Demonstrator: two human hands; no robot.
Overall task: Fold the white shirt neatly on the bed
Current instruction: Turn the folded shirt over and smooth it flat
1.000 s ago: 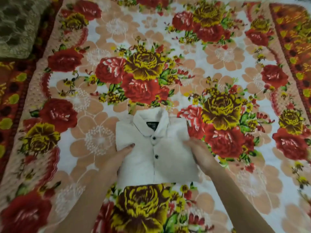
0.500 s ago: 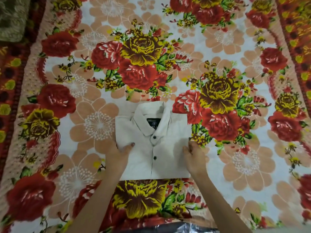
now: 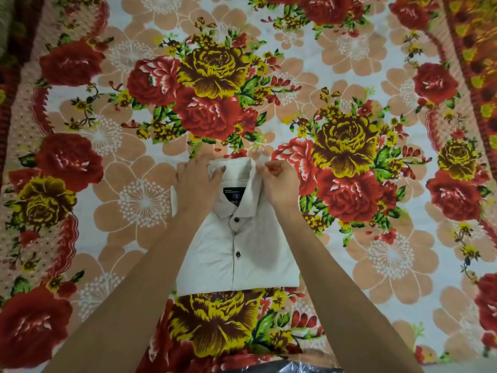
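Observation:
The white shirt (image 3: 250,254) lies folded into a compact rectangle on the flowered bedspread (image 3: 390,254), collar at the far end, dark buttons and a black neck label showing. My left hand (image 3: 197,181) rests on the left side of the collar, thumb on the collar's fabric and fingers over its far edge. My right hand (image 3: 279,183) pinches the right side of the collar between fingertips. Both forearms cross the shirt's side edges and hide its shoulders.
The bedspread with large red and yellow roses covers the whole bed. A dark red patterned border (image 3: 476,63) runs along the right side. Something shiny, dark and plastic-like (image 3: 282,368) shows at the bottom edge, near me.
Both hands have moved up from the shirt's lower side edges to the collar. The camera has come closer and the shirt fills more of the view.

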